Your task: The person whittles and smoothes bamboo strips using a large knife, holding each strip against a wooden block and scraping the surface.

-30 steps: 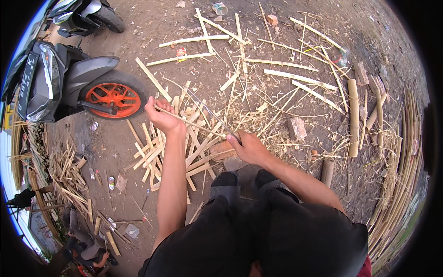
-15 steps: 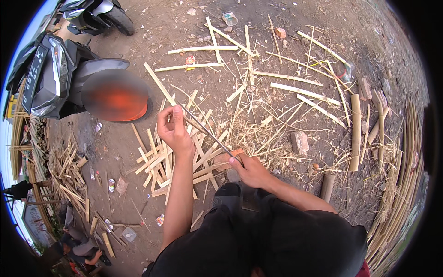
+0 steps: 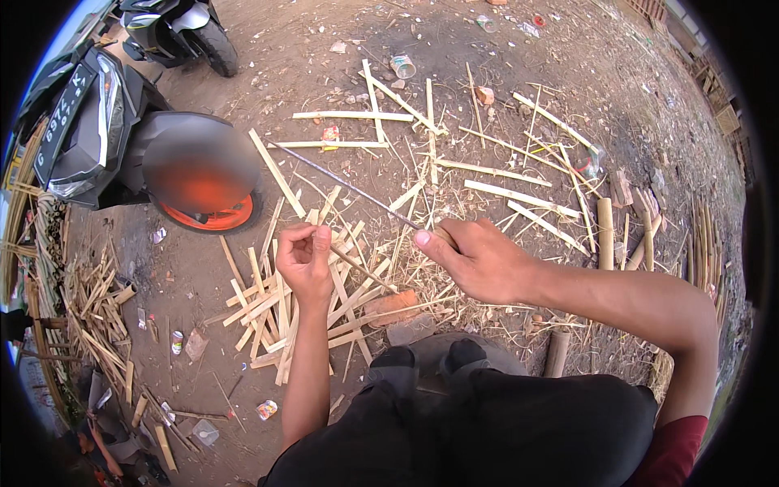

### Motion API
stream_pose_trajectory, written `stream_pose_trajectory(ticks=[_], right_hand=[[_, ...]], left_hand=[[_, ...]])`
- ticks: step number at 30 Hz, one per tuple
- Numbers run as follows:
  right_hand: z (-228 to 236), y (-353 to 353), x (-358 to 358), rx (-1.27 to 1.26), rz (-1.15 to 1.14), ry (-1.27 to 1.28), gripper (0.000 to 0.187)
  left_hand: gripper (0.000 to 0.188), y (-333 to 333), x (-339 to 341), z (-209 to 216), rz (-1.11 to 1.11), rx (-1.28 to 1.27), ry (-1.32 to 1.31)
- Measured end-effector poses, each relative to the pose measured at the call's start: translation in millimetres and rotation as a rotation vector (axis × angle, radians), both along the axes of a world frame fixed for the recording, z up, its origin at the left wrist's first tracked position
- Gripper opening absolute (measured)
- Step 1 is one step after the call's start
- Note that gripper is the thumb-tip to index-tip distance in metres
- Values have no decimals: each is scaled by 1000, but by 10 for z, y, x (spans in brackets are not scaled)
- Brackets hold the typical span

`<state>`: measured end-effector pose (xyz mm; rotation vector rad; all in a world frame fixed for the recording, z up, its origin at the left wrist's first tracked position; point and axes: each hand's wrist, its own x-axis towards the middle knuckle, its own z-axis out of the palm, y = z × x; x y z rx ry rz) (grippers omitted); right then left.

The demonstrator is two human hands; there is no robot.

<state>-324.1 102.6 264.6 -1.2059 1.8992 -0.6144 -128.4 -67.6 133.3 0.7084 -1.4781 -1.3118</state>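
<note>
My right hand (image 3: 480, 261) is closed on the handle of a long thin knife (image 3: 349, 187). Its blade points up and to the left over the ground. My left hand (image 3: 303, 260) is raised next to it, and its fingers pinch a thin bamboo sliver (image 3: 361, 273) that runs down to the right toward my knees. The blade passes above my left hand without touching it. Below both hands lies a heap of short split bamboo slats (image 3: 272, 312).
A dark scooter (image 3: 97, 138) with an orange rear wheel (image 3: 207, 213) stands at the left, and a second scooter (image 3: 174, 28) is behind it. Long bamboo strips (image 3: 519, 197) litter the dirt ahead. Bamboo poles (image 3: 605, 234) and bundles lie right; offcuts (image 3: 93, 304) lie left.
The knife was working along the sliver between my hands. Now my right hand has drawn back to the right, and the blade points up-left, free of the sliver.
</note>
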Motion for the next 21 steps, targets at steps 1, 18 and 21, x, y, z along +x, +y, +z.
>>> stream_pose_trajectory(ticks=[1, 18, 21], right_hand=[[111, -62, -19, 26, 38, 13, 68], [-1016, 79, 841, 175, -210, -329, 64], [-1683, 376, 1200, 81, -346, -210, 58]], left_hand=[[15, -8, -25, -22, 1, -14, 21], [10, -24, -150, -227, 130, 42, 56], [11, -43, -239, -263, 146, -112, 75]])
